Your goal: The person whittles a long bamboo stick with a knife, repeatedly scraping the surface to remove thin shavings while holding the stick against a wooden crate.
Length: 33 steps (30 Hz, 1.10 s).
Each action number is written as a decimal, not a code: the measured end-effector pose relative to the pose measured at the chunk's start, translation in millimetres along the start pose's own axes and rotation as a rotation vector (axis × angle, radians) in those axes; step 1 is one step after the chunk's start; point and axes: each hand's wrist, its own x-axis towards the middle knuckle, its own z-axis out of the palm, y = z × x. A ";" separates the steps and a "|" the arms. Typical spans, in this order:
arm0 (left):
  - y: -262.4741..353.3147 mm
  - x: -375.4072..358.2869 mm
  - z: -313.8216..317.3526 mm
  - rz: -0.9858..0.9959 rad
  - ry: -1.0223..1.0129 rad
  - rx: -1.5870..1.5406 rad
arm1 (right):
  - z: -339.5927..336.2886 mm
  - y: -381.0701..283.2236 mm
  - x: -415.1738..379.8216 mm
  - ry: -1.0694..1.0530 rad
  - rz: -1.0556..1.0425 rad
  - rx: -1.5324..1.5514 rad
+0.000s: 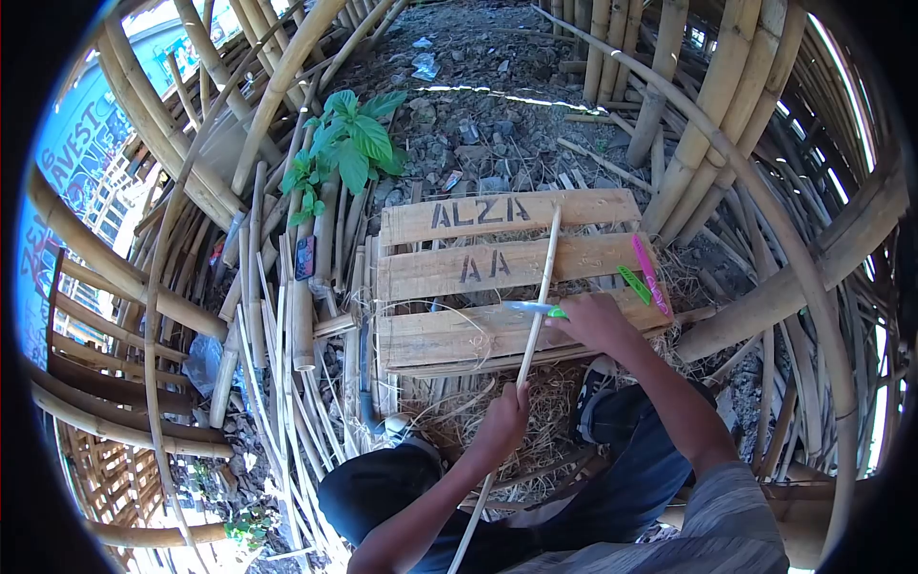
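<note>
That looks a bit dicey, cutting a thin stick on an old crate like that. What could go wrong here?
The knife in the right hand crosses the thin bamboo strip; a slip could send the blade toward the left hand gripping the strip lower down. The strip lies across gaps in the slatted wooden crate, so it might flex or roll.
</note>
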 end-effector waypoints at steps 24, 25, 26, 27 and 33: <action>-1.3 1.0 9.1 0.035 -0.022 -0.001 | -12.9 34.9 6.9 -0.172 0.056 0.175; 2.4 0.0 6.4 0.002 -0.020 0.012 | -23.1 36.0 12.7 -0.172 0.156 0.168; 5.3 -0.2 4.7 0.004 -0.022 0.017 | -24.5 43.9 20.3 -0.167 0.158 0.172; 9.2 -0.3 4.8 -0.014 -0.028 0.012 | -25.5 54.6 26.9 -0.131 0.222 0.150; 0.4 2.1 7.4 0.020 -0.028 -0.047 | -12.0 23.5 1.0 -0.021 0.054 0.066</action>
